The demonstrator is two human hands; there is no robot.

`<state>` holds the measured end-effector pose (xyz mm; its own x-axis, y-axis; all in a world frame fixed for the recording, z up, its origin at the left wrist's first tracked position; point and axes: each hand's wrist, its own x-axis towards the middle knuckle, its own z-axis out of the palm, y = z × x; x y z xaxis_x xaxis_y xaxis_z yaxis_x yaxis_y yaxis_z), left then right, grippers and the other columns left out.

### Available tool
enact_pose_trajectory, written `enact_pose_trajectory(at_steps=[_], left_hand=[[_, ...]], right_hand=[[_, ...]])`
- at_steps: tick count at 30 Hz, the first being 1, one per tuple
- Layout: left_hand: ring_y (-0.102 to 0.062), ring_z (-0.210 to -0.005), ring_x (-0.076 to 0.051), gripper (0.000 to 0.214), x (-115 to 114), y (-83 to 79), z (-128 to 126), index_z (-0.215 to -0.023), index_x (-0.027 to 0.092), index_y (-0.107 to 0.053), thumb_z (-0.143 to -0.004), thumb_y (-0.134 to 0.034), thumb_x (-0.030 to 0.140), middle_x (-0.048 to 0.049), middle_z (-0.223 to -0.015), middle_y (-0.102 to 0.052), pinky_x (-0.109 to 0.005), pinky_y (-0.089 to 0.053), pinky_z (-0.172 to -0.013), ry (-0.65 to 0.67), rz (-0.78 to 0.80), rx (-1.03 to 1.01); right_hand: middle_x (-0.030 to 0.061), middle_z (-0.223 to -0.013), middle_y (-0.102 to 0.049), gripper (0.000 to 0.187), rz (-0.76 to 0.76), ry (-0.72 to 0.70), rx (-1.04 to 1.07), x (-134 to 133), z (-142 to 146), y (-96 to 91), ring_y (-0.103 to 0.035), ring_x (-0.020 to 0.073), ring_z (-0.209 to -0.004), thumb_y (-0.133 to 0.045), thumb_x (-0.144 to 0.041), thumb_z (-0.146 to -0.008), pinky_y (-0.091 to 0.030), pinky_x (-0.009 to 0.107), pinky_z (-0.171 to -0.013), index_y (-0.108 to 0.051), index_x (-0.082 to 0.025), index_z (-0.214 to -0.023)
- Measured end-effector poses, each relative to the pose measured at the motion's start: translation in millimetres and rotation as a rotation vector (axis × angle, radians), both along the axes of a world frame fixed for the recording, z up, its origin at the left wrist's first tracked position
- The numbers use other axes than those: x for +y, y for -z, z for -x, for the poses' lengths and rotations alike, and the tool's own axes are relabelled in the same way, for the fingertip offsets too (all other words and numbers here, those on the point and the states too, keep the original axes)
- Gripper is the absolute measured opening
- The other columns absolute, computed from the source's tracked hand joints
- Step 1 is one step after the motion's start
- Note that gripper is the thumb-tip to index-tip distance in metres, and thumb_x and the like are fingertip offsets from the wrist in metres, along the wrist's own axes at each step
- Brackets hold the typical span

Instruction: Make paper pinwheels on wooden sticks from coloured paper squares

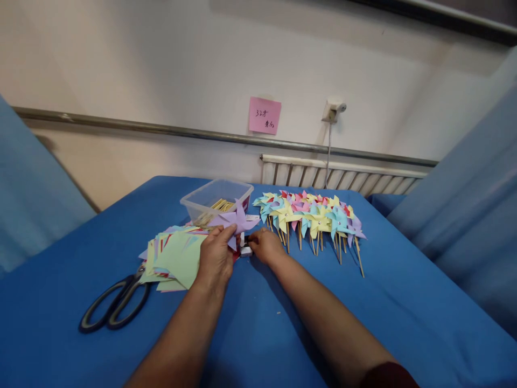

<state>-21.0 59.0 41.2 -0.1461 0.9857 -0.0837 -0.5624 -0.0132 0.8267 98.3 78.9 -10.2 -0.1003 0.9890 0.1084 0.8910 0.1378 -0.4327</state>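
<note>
My left hand (216, 253) is closed in a pinch on a folded purple paper pinwheel (236, 220), held just above the blue table (258, 323). My right hand (264, 245) rests beside it with its fingers curled at a small white and black object (245, 249) on the table; I cannot make out what that object is. Under my left hand lies a stack of cut coloured paper squares (173, 256). To the right of my hands lie several finished pinwheels on wooden sticks (311, 218).
Black-handled scissors (115, 304) lie at the front left. A clear plastic tub (216, 199) with wooden sticks stands behind the paper stack. Blue fabric rises at both sides. A pink note (264, 115) hangs on the wall above a radiator (339, 175).
</note>
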Motion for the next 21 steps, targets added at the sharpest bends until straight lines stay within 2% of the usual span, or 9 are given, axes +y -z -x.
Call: enact_pose_trajectory(at_steps=[6, 10, 13, 21], left_hand=[[-0.050, -0.045, -0.009, 0.023, 3, 1.6, 1, -0.065, 0.014, -0.057, -0.054, -0.076, 0.020, 0.0030, -0.054, -0.058, -0.021, -0.040, -0.046, -0.004, 0.011, 0.002], [-0.051, -0.046, -0.009, 0.022, 3, 1.4, 1, -0.065, 0.015, -0.058, -0.054, -0.076, 0.020, 0.0029, -0.055, -0.059, -0.021, -0.039, -0.046, 0.005, 0.027, 0.007], [-0.051, -0.044, -0.009, 0.021, 3, 2.3, 2, -0.065, 0.015, -0.058, -0.056, -0.076, 0.021, 0.0030, -0.054, -0.058, -0.020, -0.038, -0.044, 0.015, 0.025, 0.016], [-0.051, -0.045, -0.009, 0.023, 4, 3.0, 2, -0.068, 0.014, -0.058, -0.055, -0.077, 0.020, 0.0030, -0.055, -0.059, -0.020, -0.039, -0.045, 0.002, 0.017, -0.006]], right_hand=[[0.0039, -0.093, -0.071, 0.024, 0.023, -0.053, -0.101, 10, 8, -15.0, -0.065, 0.0214, -0.084, -0.058, -0.033, -0.076, -0.045, 0.027, -0.067, -0.072, -0.029, -0.095], [0.0067, -0.092, -0.072, 0.022, 0.034, -0.056, -0.149, 12, 15, -15.3, -0.065, 0.0226, -0.083, -0.059, -0.028, -0.075, -0.045, 0.028, -0.067, -0.072, -0.024, -0.091], [0.0082, -0.098, -0.071, 0.024, 0.020, -0.065, -0.168, 10, 18, -14.2, -0.064, 0.0218, -0.087, -0.056, -0.023, -0.077, -0.046, 0.028, -0.072, -0.071, -0.022, -0.096], [0.0120, -0.107, -0.066, 0.028, 0.003, -0.069, -0.140, 4, 20, -11.1, -0.063, 0.0222, -0.092, -0.051, -0.025, -0.081, -0.046, 0.030, -0.075, -0.066, -0.018, -0.103]])
